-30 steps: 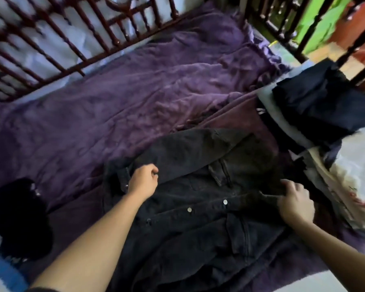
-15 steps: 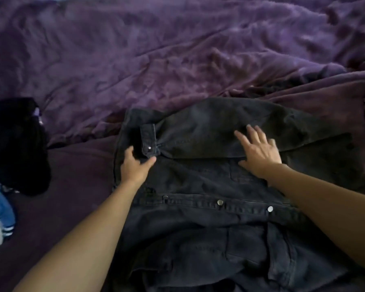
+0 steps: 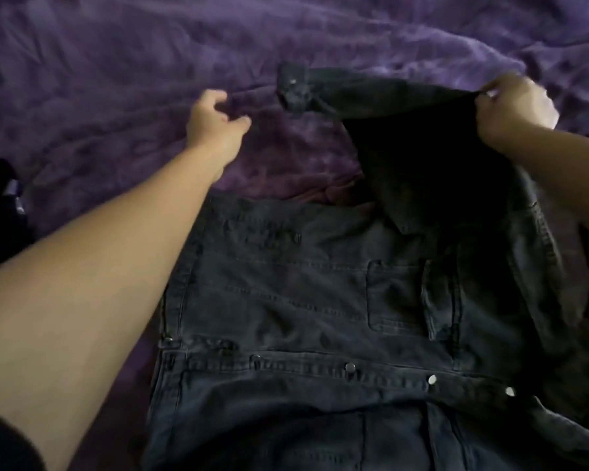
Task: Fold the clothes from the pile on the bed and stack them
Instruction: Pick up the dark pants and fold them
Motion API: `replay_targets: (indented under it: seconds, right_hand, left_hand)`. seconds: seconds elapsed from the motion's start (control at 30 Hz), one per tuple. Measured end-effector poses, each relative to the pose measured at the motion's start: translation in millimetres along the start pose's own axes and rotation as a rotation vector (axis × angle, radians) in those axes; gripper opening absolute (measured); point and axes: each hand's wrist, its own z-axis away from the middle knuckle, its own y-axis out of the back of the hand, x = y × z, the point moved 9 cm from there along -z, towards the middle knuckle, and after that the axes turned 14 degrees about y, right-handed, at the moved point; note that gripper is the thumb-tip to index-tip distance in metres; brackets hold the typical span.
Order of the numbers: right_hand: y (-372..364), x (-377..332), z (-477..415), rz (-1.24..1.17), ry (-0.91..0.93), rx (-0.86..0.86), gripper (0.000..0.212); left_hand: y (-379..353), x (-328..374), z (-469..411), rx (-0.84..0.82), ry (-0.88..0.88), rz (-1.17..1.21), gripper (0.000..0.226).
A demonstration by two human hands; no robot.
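Black denim jacket (image 3: pixel 303 300) lies spread on the purple-covered bed (image 3: pixel 116 79), not yet folded. My right fingers (image 3: pixel 504 86) pinch its sleeve (image 3: pixel 371 93), lifted off the bed; my left fingers (image 3: pixel 215 98) are loosely curled and hold nothing. Dark clothes (image 3: pixel 0 212) sit at far left; no finished stack or room in view

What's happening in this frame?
A person is folding a dark jacket on a purple blanket. The right hand pinches the sleeve at its upper end and holds it up, cuff pointing left. The left hand, loosely curled and empty, hovers beside the cuff. The jacket's body lies flat.
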Motion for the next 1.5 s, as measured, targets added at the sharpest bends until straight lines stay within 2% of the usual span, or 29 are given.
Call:
replay_targets:
  seconds: [0.07, 0.13, 0.17, 0.23, 0.3, 0.33, 0.37, 0.43, 0.5, 0.6, 0.67, 0.7, 0.77, 0.83, 0.9, 1.0, 1.07, 1.13, 1.23, 1.3, 1.37, 1.43, 1.47, 1.5]
  right_hand:
    - [0.8, -16.7, 7.4, 0.077, 0.147, 0.065, 0.04]
    - [-20.0, -45.0, 36.0, 0.081, 0.418, 0.106, 0.038]
    - [-39.9, -57.2, 56.0, 0.046, 0.547, 0.078, 0.036]
    - [-97.6, -67.2, 98.5, 0.017, 0.698, -0.139, 0.042]
    - [-154.3, -48.6, 132.9, 0.138, 0.647, -0.423, 0.07]
    - [-168.1, -33.2, 138.5, 0.192, 0.579, -0.468, 0.08]
    - [-171.1, -22.0, 136.0, 0.197, 0.511, -0.435, 0.08]
    - [-160.7, -11.6, 116.7, 0.076, 0.391, -0.284, 0.056]
    - [-145.7, -15.4, 97.1, -0.079, 0.362, -0.172, 0.034]
    - [-119.8, -35.2, 69.5, -0.135, 0.464, -0.012, 0.028]
    - [-128.7, -38.1, 56.1, -0.068, 0.47, 0.013, 0.028]
    - [-144.0, -32.4, 53.3, -0.002, 0.417, -0.026, 0.03]
    - [-182.9, -18.6, 58.3, 0.146, 0.325, -0.155, 0.035]
    - [-207.3, -15.0, 63.9, 0.228, 0.338, -0.212, 0.039]
    - [-213.4, -11.6, 61.3, 0.224, 0.33, -0.25, 0.046]
    - [-196.8, -16.1, 80.1, 0.109, 0.304, -0.28, 0.068]
    - [-170.7, -35.2, 124.5, 0.025, 0.38, -0.188, 0.074]
    - [-147.6, -54.7, 191.6, -0.062, 0.49, -0.107, 0.065]
    - [-130.9, -81.9, 309.0, -0.229, 0.665, -0.107, 0.032]
    - [-128.3, -101.6, 388.8, -0.334, 0.767, -0.184, 0.021]
    - [-138.1, -115.7, 467.1, -0.357, 0.871, -0.311, 0.031]
    - [-158.2, -118.2, 531.7, -0.203, 0.957, -0.493, 0.058]
    - [-168.7, -111.2, 550.1, -0.113, 0.951, -0.575, 0.067]
    - [-175.1, -101.2, 555.4, -0.065, 0.91, -0.608, 0.066]
  left_hand:
    - [2.4, -30.6, -8.4, 0.032, 0.029, -0.172, 0.051]
    - [3.4, -86.6, -14.6, 0.037, 0.159, -0.285, 0.066]
    - [4.6, -118.2, -15.6, 0.035, 0.249, -0.311, 0.075]
    - [3.0, -173.2, -10.2, 0.022, 0.4, -0.313, 0.092]
    - [0.0, -201.6, -6.5, 0.071, 0.399, -0.3, 0.083]
    - [1.5, -202.8, -8.3, 0.118, 0.347, -0.272, 0.067]
    - [5.5, -198.1, -9.9, 0.156, 0.288, -0.218, 0.051]
    - [18.2, -182.5, -14.4, 0.185, 0.156, -0.119, 0.031]
    - [38.0, -167.6, -17.0, 0.24, 0.051, -0.103, 0.02]
    - [64.6, -161.7, -18.8, 0.385, 0.024, -0.094, 0.024]
    - [55.8, -170.6, -23.5, 0.4, 0.069, -0.15, 0.014]
    - [42.4, -177.6, -26.0, 0.375, 0.095, -0.223, 0.015]
    - [11.9, -197.5, -28.0, 0.293, 0.155, -0.398, 0.032]
    - [-4.4, -213.0, -24.4, 0.251, 0.162, -0.495, 0.045]
    - [-3.4, -216.5, -17.3, 0.244, 0.123, -0.464, 0.051]
    - [22.2, -215.3, 16.7, 0.26, 0.024, -0.397, 0.059]
    - [49.2, -227.1, 62.1, 0.303, -0.034, -0.406, 0.058]
    - [73.3, -259.4, 117.1, 0.312, -0.014, -0.401, 0.054]
    - [101.6, -337.8, 206.0, 0.314, 0.187, -0.408, 0.055]
    - [111.0, -393.9, 265.4, 0.275, 0.391, -0.374, 0.058]
    - [108.7, -435.7, 319.0, 0.21, 0.535, -0.183, 0.049]
    - [99.4, -457.5, 353.8, 0.118, 0.592, 0.02, 0.031]
    - [96.8, -462.2, 364.2, 0.072, 0.607, 0.081, 0.024]
    - [99.6, -461.4, 369.8, 0.04, 0.597, 0.095, 0.019]
